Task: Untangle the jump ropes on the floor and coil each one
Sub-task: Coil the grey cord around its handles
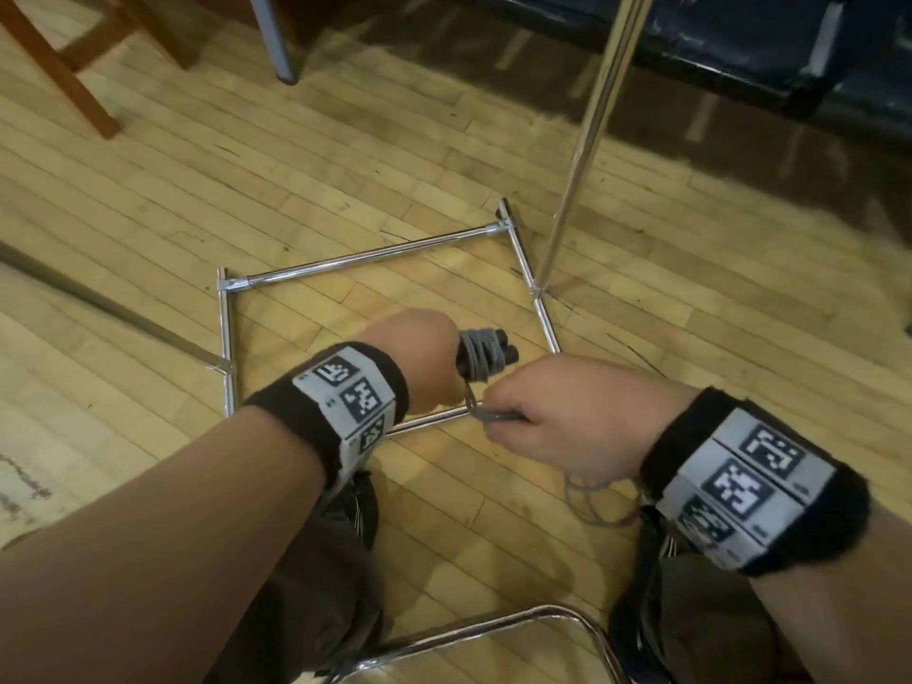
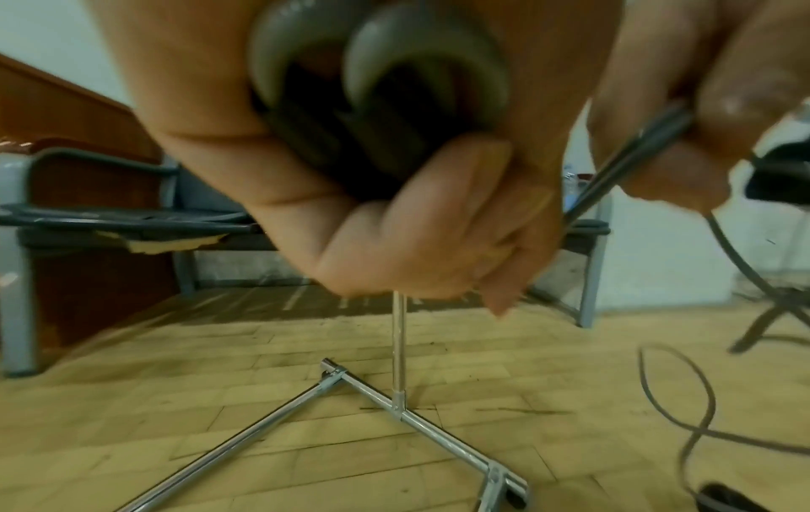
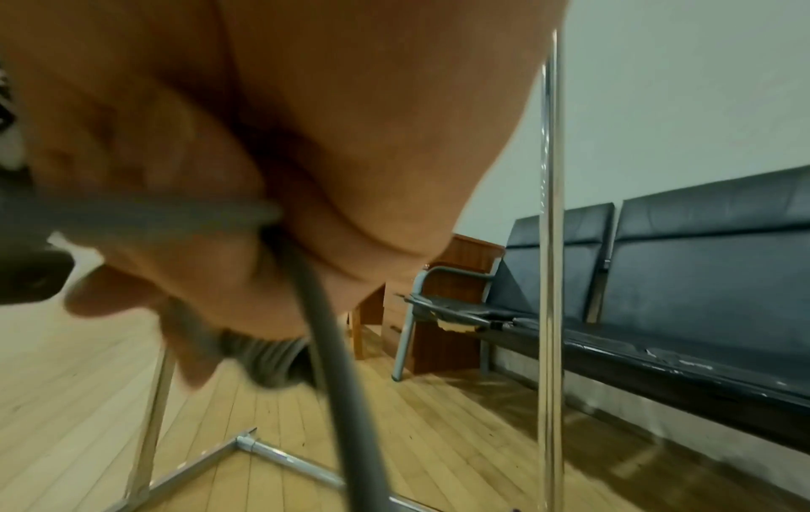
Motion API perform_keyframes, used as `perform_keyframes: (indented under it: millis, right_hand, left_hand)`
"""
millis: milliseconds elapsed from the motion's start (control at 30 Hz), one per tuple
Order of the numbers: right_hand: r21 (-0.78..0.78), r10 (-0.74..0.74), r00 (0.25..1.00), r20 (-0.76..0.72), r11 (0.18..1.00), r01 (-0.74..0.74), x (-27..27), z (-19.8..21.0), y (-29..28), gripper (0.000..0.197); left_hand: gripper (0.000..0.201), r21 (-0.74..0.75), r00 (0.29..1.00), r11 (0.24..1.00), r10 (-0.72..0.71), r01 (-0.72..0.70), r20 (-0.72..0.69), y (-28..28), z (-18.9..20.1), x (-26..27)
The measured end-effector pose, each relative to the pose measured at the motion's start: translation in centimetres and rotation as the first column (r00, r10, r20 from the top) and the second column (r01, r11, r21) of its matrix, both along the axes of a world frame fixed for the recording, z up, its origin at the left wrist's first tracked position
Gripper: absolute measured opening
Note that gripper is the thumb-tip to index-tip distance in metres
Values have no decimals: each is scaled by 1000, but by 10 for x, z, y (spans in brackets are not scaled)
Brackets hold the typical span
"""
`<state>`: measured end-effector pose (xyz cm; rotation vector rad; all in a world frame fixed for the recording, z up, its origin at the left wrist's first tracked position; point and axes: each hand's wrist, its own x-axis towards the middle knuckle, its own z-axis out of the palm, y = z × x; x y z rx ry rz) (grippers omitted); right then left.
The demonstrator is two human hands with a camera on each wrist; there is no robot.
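My left hand (image 1: pixel 419 360) grips a pair of black jump-rope handles (image 1: pixel 503 345) wound round with grey cord (image 1: pixel 481 355). In the left wrist view the curled fingers (image 2: pixel 394 221) hold the handles' ends (image 2: pixel 377 114). My right hand (image 1: pixel 557 417) sits just right of it and pinches the free grey cord (image 1: pixel 493 416) that leads off the bundle. The cord (image 3: pixel 324 311) runs down out of the right fist, and its slack (image 1: pixel 597 506) lies in loops on the wooden floor under my right wrist. More loose cord (image 2: pixel 684 408) curls on the floor to the right.
A chrome tube frame (image 1: pixel 370 256) lies on the floor under my hands, with an upright chrome pole (image 1: pixel 587 140) at its right side. A dark bench (image 3: pixel 679 277) stands at the back, wooden furniture legs (image 1: pixel 84 86) at far left. A chrome chair rail (image 1: pixel 493 622) crosses between my knees.
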<state>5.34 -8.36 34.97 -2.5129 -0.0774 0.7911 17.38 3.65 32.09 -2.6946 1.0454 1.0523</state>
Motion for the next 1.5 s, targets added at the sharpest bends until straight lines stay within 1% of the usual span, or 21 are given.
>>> perform_keyframes:
  millis: [67, 133, 233, 333, 400, 467, 533, 600, 700, 733, 800, 833, 900, 933, 967, 1000, 1067, 1133, 1200, 1333, 1500]
  right_hand:
    - [6, -7, 998, 60, 1000, 6, 1, 7, 0, 30]
    - [17, -84, 991, 102, 996, 83, 1, 10, -7, 23]
    - [110, -280, 950, 139, 958, 266, -2, 9, -28, 18]
    - [303, -465, 879, 107, 857, 416, -6, 8, -43, 17]
    - [401, -510, 860, 22, 793, 460, -7, 8, -48, 23]
    - [371, -468, 879, -94, 803, 467, -8, 6, -51, 34]
    - [310, -386, 911, -148, 856, 413, -7, 4, -51, 31]
    - [311, -404, 908, -108, 854, 417, -4, 3, -52, 25]
    - [417, -573, 819, -7, 743, 524, 1, 5, -54, 18]
    - [455, -634, 774, 6, 691, 562, 1, 5, -55, 17]
    - [502, -731, 682, 32, 602, 621, 1, 5, -56, 18]
    - [521, -766, 641, 53, 569, 636, 0, 5, -56, 18]
    - [550, -813, 574, 102, 527, 648, 0, 4, -57, 19]
    - [555, -830, 545, 117, 510, 657, 1, 4, -56, 19]
    - [555, -842, 524, 125, 497, 667, 3, 4, -55, 20]
    - [553, -847, 515, 133, 494, 671, 5, 3, -52, 20]
    - [558, -842, 515, 159, 507, 657, 10, 2, -43, 20]
    - [568, -835, 515, 194, 524, 635, 14, 1, -37, 21]
    - [592, -824, 531, 197, 532, 605, 16, -1, -36, 25]
    - [657, -773, 628, 94, 522, 544, 11, -1, -46, 27]
    - [574, -603, 784, 150, 698, 427, 6, 17, -62, 22]
  left_hand:
    - [23, 64, 975, 973, -220, 223, -41, -2, -4, -14]
    - [26, 55, 937, 937, -342, 346, -64, -4, -3, -24]
    - [22, -49, 926, 930, -367, 364, -85, -7, 7, -27]
    - [25, -185, 918, 915, -382, 359, -106, -8, 15, -23]
    - [26, -231, 908, 903, -397, 361, -132, -7, 18, -24]
    - [22, -246, 905, 897, -405, 367, -127, -5, 17, -27]
    - [14, -267, 919, 896, -388, 355, -78, -3, 18, -26]
    - [13, -316, 940, 891, -341, 325, 5, -2, 19, -22]
    - [17, -449, 968, 864, -150, 227, 201, -2, 14, -15]
    - [33, -480, 975, 867, -31, 135, 219, -3, 10, -12]
    - [76, -524, 966, 845, 217, -111, 145, -2, 5, -4]
    - [88, -529, 950, 822, 300, -210, 90, -1, 5, 0]
    - [86, -490, 922, 790, 378, -368, -83, 0, 5, 4]
    - [77, -465, 889, 758, 385, -457, -247, -1, 5, 4]
    - [65, -439, 812, 704, 357, -559, -461, -3, 4, 0]
    - [54, -402, 692, 638, 299, -657, -657, -5, 6, -5]
    - [47, -331, 458, 508, 145, -795, -877, -10, 10, -14]
    - [45, -297, 359, 396, 91, -869, -929, -14, 16, -15]
    - [42, -293, 343, 346, 91, -891, -935, -15, 18, -14]
    - [41, -292, 333, 343, 64, -893, -941, -13, 22, -9]
    - [34, -316, 347, 339, 33, -886, -937, -9, 25, -2]
